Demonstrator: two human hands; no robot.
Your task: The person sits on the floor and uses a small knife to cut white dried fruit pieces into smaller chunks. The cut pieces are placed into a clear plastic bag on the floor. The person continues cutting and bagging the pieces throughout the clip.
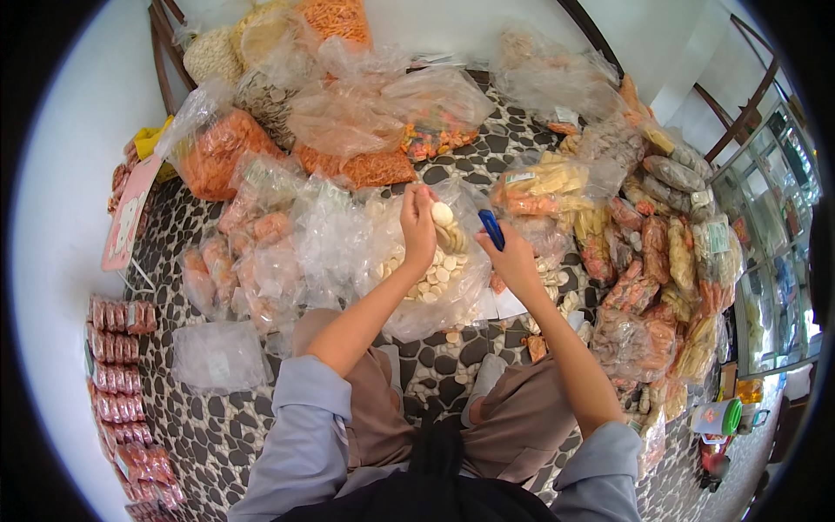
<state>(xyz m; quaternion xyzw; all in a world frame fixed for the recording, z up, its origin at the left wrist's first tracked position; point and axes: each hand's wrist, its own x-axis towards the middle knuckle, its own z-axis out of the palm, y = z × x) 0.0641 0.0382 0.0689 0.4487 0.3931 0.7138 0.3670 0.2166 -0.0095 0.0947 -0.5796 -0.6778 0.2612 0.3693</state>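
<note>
My left hand (418, 228) is closed at the side of a small clear plastic bag of pale round crackers (449, 225), held upright. Below it lies a large open plastic bag (417, 326) filled with loose raw round crackers (434, 277). A small blue hand tool (491, 230), a stapler or a cutter knife, is gripped in my right hand (514, 258). Its tip points up and away from me, just right of the held crackers. White paper pieces (505, 304) lie on the floor beneath my right wrist.
Packed bags (261, 261) lie left of the large bag, with a stack of empty plastic bags (218, 355) nearer me. Large sacks of orange snacks (355, 166) stand behind. Several filled packets (655, 248) are heaped at right, before a glass display case (776, 261). Red packets (117, 375) line the left wall.
</note>
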